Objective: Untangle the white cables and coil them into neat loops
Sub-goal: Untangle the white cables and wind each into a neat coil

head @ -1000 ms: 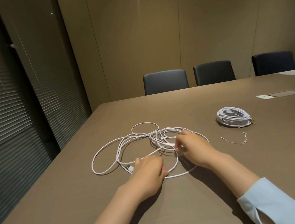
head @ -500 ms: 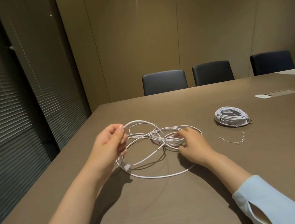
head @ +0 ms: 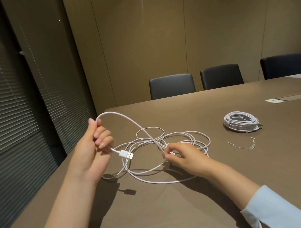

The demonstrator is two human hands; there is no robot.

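Gripping the white cable [head: 129, 122] in curled fingers, the left hand [head: 92, 147] holds it raised near the table's [head: 167, 208] left edge, its USB plug [head: 126, 154] jutting out below the fist. The right hand [head: 181, 155] pinches strands at the middle of the tangle lying on the table. Farther toward the right edge lie a thin twist tie [head: 244, 145] and, beyond it, a coiled cable [head: 241, 122]. Three dark chairs [head: 171, 86] line the far edge.
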